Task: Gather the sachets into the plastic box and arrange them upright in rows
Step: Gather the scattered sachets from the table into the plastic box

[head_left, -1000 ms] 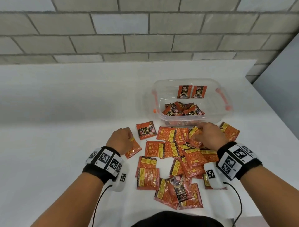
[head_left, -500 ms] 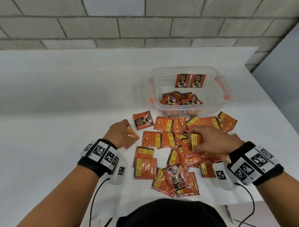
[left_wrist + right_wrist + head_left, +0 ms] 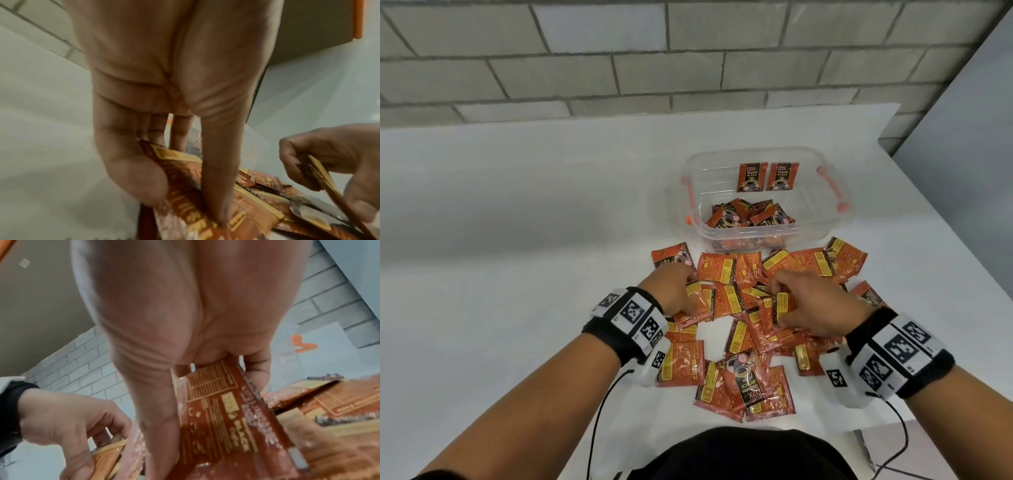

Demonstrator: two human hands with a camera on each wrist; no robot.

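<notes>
— Grey block wall behind, white table (image 3: 517, 240) in front; where does the plastic box (image 3: 822, 233) lie from the person's hands?

— Straight ahead and slightly right, just beyond the far edge of the loose sachets (image 3: 726, 342), its long side running left to right. Two sachets stand upright against its back wall; others lie heaped inside.

— Which hand is nearer?

— The right hand (image 3: 815, 305), by a little. Its fingers are curled, pinching a few sachets on edge. The left hand (image 3: 671, 291) sits at the pile's left side, thumb and fingers closed on one sachet (image 3: 185, 186).

— So the carry goes forward?

— Likely, up and over the near rim.
</notes>
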